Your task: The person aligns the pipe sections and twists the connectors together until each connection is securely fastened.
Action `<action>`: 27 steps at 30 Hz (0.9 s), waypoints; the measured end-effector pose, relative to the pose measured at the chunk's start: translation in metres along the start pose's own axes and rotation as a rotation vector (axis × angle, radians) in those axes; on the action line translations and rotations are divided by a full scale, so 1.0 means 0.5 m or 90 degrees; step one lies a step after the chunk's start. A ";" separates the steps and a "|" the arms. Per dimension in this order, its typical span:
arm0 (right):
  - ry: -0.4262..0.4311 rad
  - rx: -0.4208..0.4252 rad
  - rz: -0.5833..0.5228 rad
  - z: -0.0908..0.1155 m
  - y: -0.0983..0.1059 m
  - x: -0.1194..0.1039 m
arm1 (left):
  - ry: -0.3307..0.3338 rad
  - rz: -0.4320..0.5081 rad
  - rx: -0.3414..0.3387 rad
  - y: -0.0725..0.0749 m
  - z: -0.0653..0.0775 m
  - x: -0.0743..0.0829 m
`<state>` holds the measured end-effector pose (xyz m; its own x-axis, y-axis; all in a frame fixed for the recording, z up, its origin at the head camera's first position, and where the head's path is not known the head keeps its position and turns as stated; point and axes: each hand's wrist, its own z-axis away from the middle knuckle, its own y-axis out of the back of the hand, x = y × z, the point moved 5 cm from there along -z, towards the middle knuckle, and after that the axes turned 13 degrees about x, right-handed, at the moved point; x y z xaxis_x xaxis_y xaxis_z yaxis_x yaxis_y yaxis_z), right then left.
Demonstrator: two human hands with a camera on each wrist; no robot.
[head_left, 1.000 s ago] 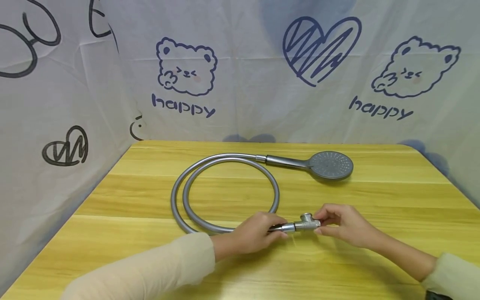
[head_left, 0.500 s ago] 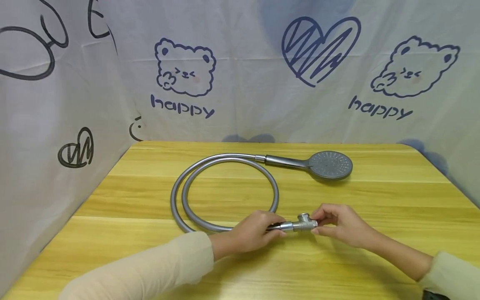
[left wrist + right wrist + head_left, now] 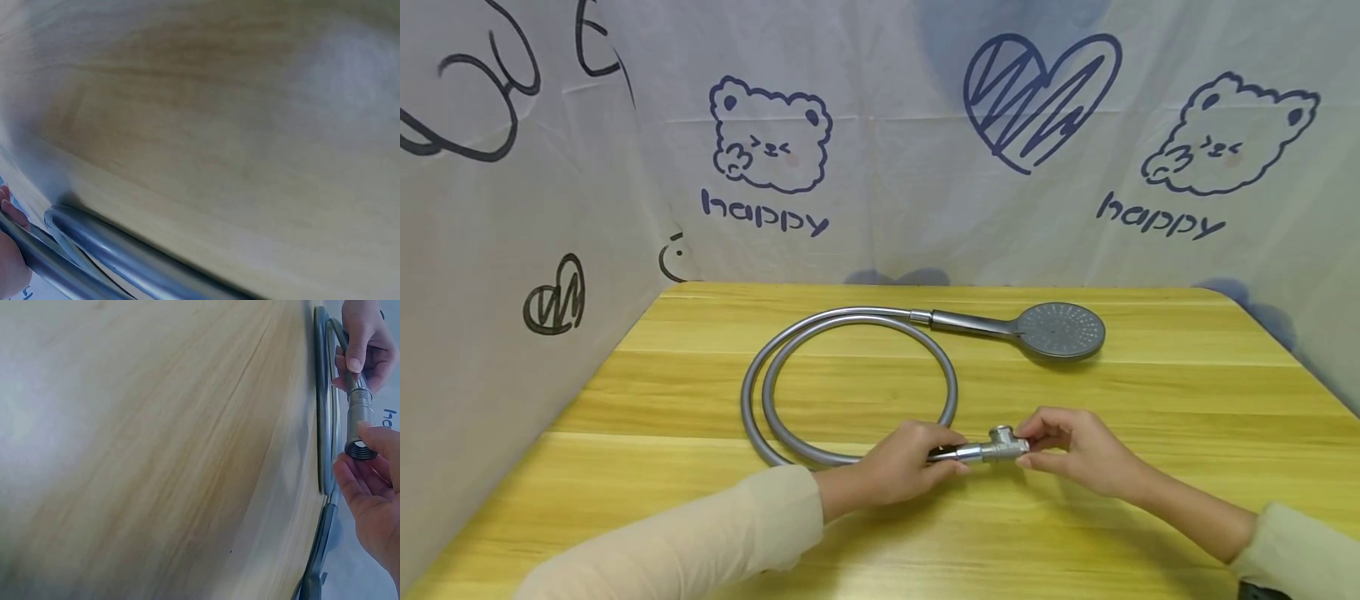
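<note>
My left hand (image 3: 904, 463) grips the end of a grey shower hose (image 3: 747, 392) just behind its chrome end nut (image 3: 969, 452). Joined in line with that nut is a metal tee fitting (image 3: 1003, 447), its side outlet pointing up and away. The thumb and fingers of my right hand (image 3: 1086, 450) pinch the tee's far end. In the right wrist view the threaded open mouth of the tee fitting (image 3: 360, 450) shows between thumb and fingers. How far the nut sits on the tee's thread cannot be made out. The left wrist view catches only hose (image 3: 125, 250) and some fingers.
Behind the hands the hose lies coiled in loops, its other end joined to a grey hand shower (image 3: 1060, 331) lying spray face up. All this is on a wooden table (image 3: 647, 400). A printed white cloth (image 3: 910, 192) hangs along the back and sides.
Both hands, with the hose end and the tee fitting between them, have shifted slightly left. The hand shower stays where it was.
</note>
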<state>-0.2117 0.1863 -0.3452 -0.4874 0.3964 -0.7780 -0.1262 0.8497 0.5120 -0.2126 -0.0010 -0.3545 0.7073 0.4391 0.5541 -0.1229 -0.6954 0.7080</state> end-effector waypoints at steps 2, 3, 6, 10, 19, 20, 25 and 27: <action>0.001 0.004 -0.004 0.001 -0.001 0.001 | 0.000 0.007 0.005 0.001 0.001 0.000; 0.002 0.006 -0.007 0.001 -0.001 0.001 | 0.001 0.010 0.008 0.001 0.001 0.000; 0.004 0.013 -0.014 0.002 -0.002 0.002 | 0.006 0.020 0.008 0.002 0.001 -0.001; 0.011 0.019 -0.025 0.003 -0.004 0.002 | 0.019 0.020 -0.001 0.001 0.000 -0.004; 0.008 0.026 -0.044 0.005 -0.011 0.005 | 0.023 0.012 0.001 0.002 0.003 -0.005; 0.005 0.026 -0.049 0.005 -0.011 0.005 | 0.025 0.013 0.001 0.003 0.003 -0.005; 0.000 0.026 -0.073 0.006 -0.013 0.008 | 0.036 0.024 -0.001 0.003 0.004 -0.008; 0.004 0.022 -0.078 0.006 -0.015 0.008 | 0.037 0.024 -0.001 0.003 0.005 -0.010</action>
<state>-0.2103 0.1827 -0.3532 -0.4751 0.2876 -0.8316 -0.1545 0.9031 0.4006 -0.2146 -0.0054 -0.3571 0.6607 0.4447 0.6047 -0.1500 -0.7112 0.6868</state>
